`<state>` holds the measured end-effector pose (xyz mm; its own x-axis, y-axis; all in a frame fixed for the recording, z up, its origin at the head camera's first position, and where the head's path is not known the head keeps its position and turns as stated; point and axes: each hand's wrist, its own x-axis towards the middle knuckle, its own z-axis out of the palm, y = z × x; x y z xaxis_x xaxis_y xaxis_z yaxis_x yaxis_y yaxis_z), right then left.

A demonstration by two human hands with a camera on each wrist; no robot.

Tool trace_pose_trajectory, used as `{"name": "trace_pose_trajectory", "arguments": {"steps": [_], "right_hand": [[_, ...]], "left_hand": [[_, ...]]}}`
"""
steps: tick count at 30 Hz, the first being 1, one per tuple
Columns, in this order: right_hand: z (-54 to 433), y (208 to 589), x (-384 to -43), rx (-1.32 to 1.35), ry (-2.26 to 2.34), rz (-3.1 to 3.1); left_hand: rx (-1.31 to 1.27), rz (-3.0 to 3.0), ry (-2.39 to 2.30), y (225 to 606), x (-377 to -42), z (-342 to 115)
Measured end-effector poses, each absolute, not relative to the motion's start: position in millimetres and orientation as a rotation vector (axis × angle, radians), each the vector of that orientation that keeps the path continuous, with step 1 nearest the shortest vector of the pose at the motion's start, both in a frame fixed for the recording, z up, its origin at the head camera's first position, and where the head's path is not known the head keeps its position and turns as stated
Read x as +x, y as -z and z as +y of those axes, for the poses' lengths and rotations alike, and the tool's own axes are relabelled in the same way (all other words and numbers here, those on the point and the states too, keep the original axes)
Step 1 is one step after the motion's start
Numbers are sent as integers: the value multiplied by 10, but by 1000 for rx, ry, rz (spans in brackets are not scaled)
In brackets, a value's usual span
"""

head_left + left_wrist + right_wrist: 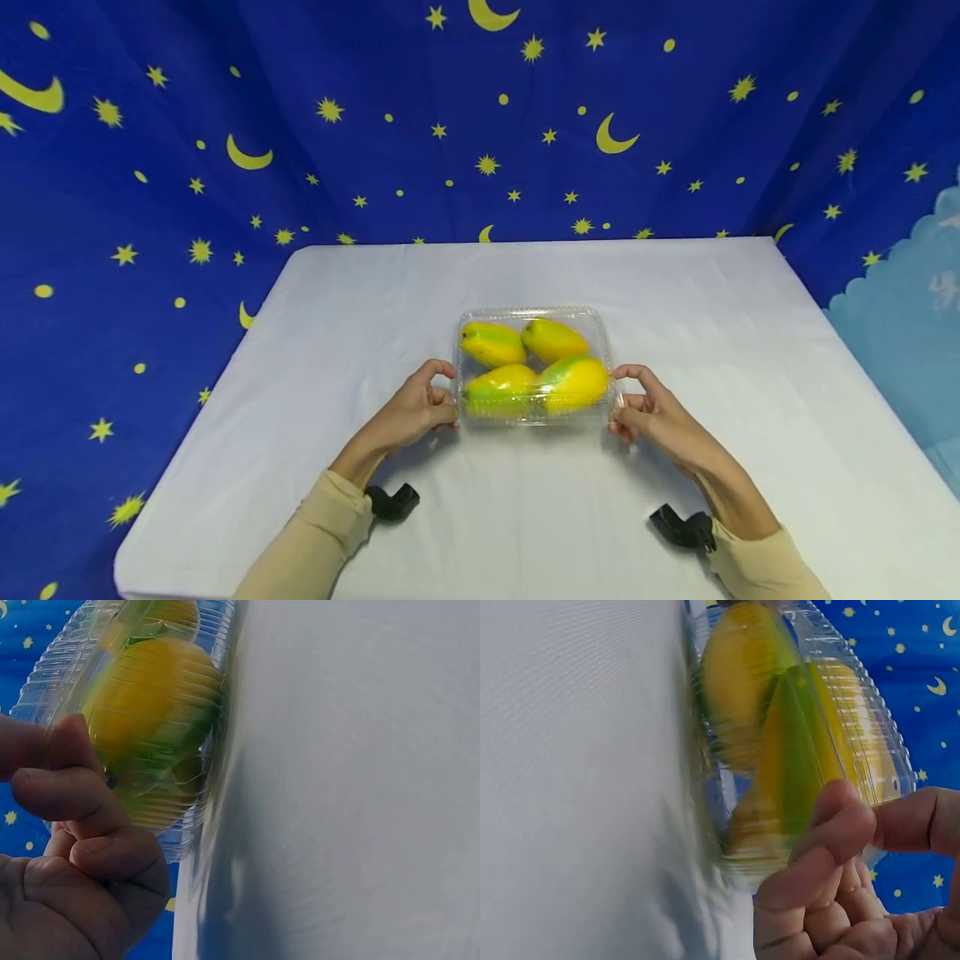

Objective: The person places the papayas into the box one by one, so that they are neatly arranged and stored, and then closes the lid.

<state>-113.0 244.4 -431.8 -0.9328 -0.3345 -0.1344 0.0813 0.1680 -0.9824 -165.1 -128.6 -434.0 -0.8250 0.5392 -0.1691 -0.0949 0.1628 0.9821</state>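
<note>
A clear plastic clamshell box [531, 313] with several yellow-green mangoes [573, 385] inside sits near the middle of the white table. My left hand [412, 410] pinches the box's left edge, and my right hand [663, 423] does the same at its right edge. From the left wrist, curled fingers and thumb of the left hand [82, 855] meet the ribbed box [56, 667]. The right wrist view has the right hand's [840, 892] thumb and finger on the box rim [877, 697]. Whether the box's underside touches the table cannot be told.
A white cloth covers the table [375, 308], with its back edge beyond the box. Behind and at the left hangs a blue curtain [420, 167] with yellow moons and stars. Black curved mounts [393, 503] stick out from both beige sleeves [315, 529].
</note>
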Motion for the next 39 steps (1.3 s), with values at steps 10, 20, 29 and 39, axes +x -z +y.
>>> {"name": "trace_pose_trajectory", "arguments": {"steps": [10, 20, 29, 39], "right_hand": [[2509, 4316, -1178, -226, 1786, 2051], [2481, 4293, -1160, -269, 1821, 2079], [2436, 4292, -1133, -248, 1841, 2110], [2446, 4336, -1142, -291, 1869, 2114]], "left_hand": [[391, 1955, -1720, 4332, -1690, -1291], [407, 1957, -1717, 4324, -1687, -1295], [455, 1943, -1714, 4360, -1691, -1306], [464, 1942, -1701, 4344, -1681, -1304]]}}
